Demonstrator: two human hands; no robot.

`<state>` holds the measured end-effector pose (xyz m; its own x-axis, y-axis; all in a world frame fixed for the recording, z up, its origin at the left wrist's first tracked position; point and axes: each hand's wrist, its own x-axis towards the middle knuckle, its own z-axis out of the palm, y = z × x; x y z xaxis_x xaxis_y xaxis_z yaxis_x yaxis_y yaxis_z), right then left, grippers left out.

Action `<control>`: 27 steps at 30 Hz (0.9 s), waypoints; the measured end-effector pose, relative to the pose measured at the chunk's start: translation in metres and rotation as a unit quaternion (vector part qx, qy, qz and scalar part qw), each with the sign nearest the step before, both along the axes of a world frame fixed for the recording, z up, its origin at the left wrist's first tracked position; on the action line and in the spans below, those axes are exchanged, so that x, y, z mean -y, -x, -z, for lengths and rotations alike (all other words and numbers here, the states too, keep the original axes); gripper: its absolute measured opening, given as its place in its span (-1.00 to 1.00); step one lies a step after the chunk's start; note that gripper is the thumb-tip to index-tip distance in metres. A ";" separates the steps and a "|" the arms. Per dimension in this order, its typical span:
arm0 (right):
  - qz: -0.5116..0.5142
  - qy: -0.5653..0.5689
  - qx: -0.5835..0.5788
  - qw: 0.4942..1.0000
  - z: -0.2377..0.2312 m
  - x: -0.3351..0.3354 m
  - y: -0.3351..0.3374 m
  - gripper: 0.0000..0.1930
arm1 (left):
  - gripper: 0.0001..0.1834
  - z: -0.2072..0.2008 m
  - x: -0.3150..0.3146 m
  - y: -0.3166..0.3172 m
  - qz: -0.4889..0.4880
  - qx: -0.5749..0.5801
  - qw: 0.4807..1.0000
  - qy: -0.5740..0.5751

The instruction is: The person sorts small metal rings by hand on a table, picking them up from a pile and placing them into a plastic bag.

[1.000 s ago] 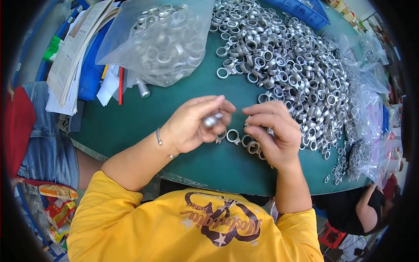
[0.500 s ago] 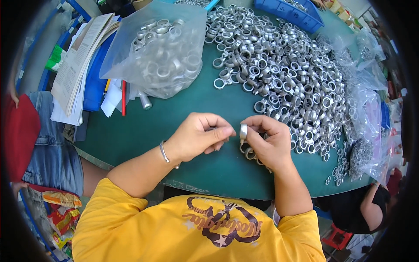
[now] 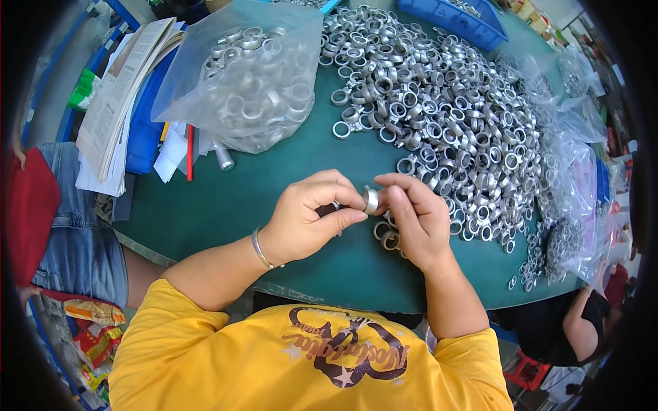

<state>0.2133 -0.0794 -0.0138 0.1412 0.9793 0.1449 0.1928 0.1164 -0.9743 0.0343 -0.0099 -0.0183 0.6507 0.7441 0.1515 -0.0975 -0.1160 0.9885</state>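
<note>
A small silver metal ring [image 3: 371, 200] with a little lug on its rim stands between my two hands, above the green table. My left hand [image 3: 308, 214] is closed, its thumb and forefinger pinching the ring's left side. Another bit of metal shows among its curled fingers, mostly hidden. My right hand [image 3: 421, 222] has a fingertip against the ring's right side, while its thumb and forefinger curve above it. Several similar rings [image 3: 389, 240] lie on the table beside and partly under the right hand.
A big heap of metal rings [image 3: 445, 116] covers the table's far right. A clear bag of rings [image 3: 253, 109] stands far left, near papers [image 3: 123, 103] and a red pen [image 3: 190, 154]. A blue bin [image 3: 459, 20] sits at the back; plastic bags [image 3: 576, 185] line the right edge.
The ring has moved slightly left and tilted; my left fingers, which were apart from it, now touch it. My right thumb and forefinger have loosened from their pinch on it.
</note>
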 end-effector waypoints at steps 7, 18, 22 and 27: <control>-0.105 -0.060 -0.177 0.977 0.006 -0.002 0.002 -0.60 | -0.89 -0.007 0.000 0.002 -0.004 0.000 1.000 0.000; -0.116 -0.057 -0.188 0.974 0.009 -0.002 0.004 -0.61 | -0.92 0.000 -0.003 0.001 0.004 0.027 0.996 -0.079; -0.112 -0.056 -0.179 0.976 0.009 -0.002 0.004 -0.60 | -0.93 -0.003 0.000 0.002 -0.004 0.016 0.999 -0.030; -0.023 -0.129 -0.006 0.991 0.008 -0.004 0.008 -0.56 | -0.87 -0.003 -0.002 0.004 0.027 0.025 0.986 0.160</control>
<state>0.2056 -0.0753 -0.0222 0.1009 0.9151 0.3903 0.1711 0.3705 -0.9129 0.0305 -0.0076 -0.0158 0.6878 0.7240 -0.0535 -0.1440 0.2084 0.9674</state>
